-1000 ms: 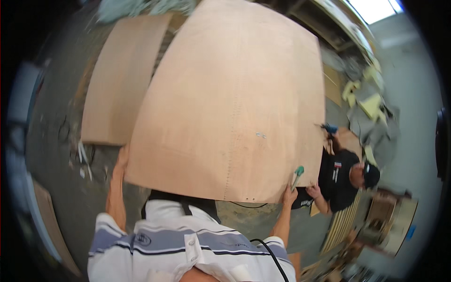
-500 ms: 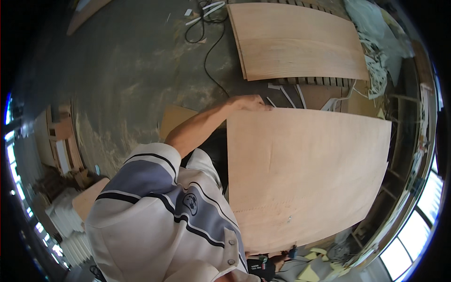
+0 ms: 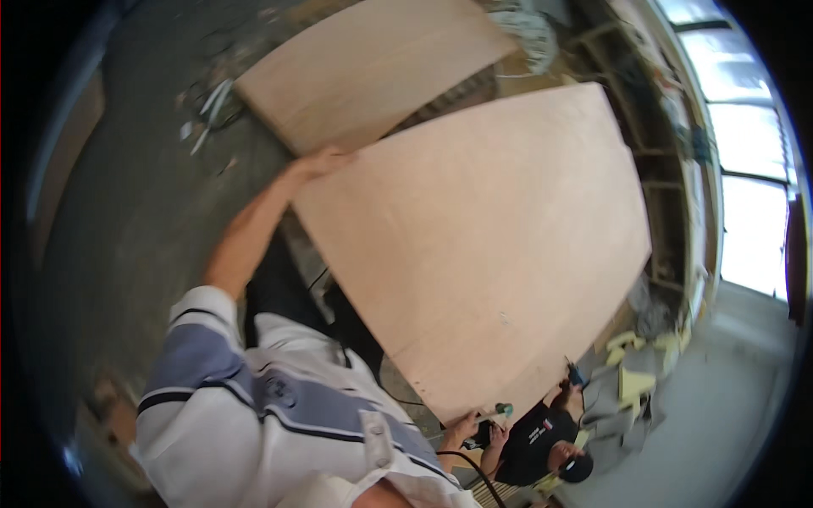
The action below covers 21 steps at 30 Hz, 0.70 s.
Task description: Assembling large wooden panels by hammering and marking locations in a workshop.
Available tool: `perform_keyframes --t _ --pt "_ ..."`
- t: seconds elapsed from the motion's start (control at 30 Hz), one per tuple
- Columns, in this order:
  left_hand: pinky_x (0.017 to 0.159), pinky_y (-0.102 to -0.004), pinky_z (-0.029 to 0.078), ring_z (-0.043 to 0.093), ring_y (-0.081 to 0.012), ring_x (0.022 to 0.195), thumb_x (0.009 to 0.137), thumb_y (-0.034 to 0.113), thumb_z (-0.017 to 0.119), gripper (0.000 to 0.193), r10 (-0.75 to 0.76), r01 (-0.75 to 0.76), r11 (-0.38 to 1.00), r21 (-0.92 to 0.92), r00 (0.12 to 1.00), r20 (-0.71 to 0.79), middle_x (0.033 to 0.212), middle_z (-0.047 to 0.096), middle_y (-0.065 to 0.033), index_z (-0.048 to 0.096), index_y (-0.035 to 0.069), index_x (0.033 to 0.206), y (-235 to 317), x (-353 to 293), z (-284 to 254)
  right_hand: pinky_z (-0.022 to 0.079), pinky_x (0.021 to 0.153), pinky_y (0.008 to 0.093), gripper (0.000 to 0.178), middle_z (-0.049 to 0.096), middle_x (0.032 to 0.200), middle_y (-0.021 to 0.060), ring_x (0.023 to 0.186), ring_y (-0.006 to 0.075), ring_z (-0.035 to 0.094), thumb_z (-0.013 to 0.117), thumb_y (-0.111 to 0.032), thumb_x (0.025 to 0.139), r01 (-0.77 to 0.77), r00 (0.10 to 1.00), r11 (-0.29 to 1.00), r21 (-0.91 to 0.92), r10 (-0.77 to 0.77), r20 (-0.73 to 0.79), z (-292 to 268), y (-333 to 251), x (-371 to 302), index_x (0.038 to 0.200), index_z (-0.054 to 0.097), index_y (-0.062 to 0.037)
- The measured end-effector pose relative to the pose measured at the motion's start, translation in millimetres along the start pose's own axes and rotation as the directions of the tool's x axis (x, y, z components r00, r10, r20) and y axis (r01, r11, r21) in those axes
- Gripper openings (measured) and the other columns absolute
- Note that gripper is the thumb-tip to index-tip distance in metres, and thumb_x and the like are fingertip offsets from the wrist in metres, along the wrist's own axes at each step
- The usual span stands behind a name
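Observation:
A large pale plywood sheet (image 3: 474, 245) spreads out in front of me and to the right. My left hand (image 3: 329, 161) is closed over its far left corner, with the fingertips partly hidden. At the sheet's near edge, low in the picture, my right hand (image 3: 460, 430) is wrapped around a small hand tool with a green end (image 3: 504, 410). The tool's exact kind is too small to make out. Past the far edge lies another plywood panel (image 3: 373, 72), low down on slatted supports.
A person in a black shirt (image 3: 538, 440) stands at the near right side, one hand holding a dark blue tool (image 3: 576, 373). A black hose (image 3: 474, 468) curves near my body. Wooden shelving (image 3: 665, 186) runs along the windows. Yellow scraps (image 3: 633, 385) lie at the right.
My view has turned, so the sheet appears tilted. My left hand still grips its edge. My right hand with the green-ended tool and more of the other person have come into view.

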State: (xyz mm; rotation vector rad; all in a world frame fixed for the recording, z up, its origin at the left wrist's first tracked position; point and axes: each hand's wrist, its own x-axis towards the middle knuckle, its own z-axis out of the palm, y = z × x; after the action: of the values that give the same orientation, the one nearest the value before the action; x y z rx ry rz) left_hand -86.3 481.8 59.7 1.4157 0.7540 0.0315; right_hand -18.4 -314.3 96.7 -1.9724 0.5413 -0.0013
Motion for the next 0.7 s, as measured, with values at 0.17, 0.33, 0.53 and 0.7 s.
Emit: perform_keyframes --t 0.17,0.33,0.53,0.7 --pt "0.085 -0.0314 0.048 0.060 -0.0191 0.098 0.095 0.041 0.053 0.052 0.003 -0.006 0.998 0.066 0.999 0.053 0.108 0.065 -0.0116 0.061 -0.006 0.115 10.0 -3.3 -109.2 0.048 0.077 0.0332 0.033 0.060 0.101 0.0136 0.087 0.0197 0.058 0.059 -0.017 0.091 0.030 0.995 0.999 -0.032 -0.033 -0.099 91.6 -4.8 -90.5 0.106 0.055 0.0131" --pt "0.086 -0.0300 0.046 0.060 -0.0186 0.098 0.095 0.039 0.052 0.051 -0.090 0.074 0.989 0.125 0.989 0.121 0.106 0.065 -0.0119 0.060 -0.007 0.115 30.7 14.9 -183.7 0.048 0.079 0.0337 0.035 0.060 0.105 0.0149 0.089 0.0216 0.058 0.055 -0.016 0.092 -0.041 0.974 0.998 0.055 0.052 -0.221 136.3 -48.6 -205.3 0.113 0.052 0.0113" --pt "0.082 -0.0296 0.048 0.062 -0.0181 0.090 0.095 0.042 0.051 0.055 -0.011 -0.004 0.996 0.085 0.984 0.177 0.099 0.066 -0.0120 0.060 -0.009 0.113 58.2 19.7 -284.7 0.049 0.087 0.0387 0.058 0.055 0.122 0.0216 0.105 0.0291 0.058 0.059 -0.026 0.090 -0.209 0.941 0.978 -0.012 0.198 -0.275 195.9 -39.6 -321.8 0.131 0.040 0.0098" --pt "0.084 -0.0291 0.047 0.061 -0.0178 0.091 0.095 0.042 0.051 0.055 -0.044 0.016 0.973 0.231 0.992 0.117 0.101 0.066 -0.0113 0.060 -0.009 0.113 70.6 -9.0 -337.8 0.047 0.089 0.0386 0.064 0.052 0.125 0.0227 0.110 0.0322 0.055 0.061 -0.030 0.089 -0.395 0.822 0.901 0.179 0.434 -0.370 231.0 -71.9 -390.2 0.133 0.037 0.0106"
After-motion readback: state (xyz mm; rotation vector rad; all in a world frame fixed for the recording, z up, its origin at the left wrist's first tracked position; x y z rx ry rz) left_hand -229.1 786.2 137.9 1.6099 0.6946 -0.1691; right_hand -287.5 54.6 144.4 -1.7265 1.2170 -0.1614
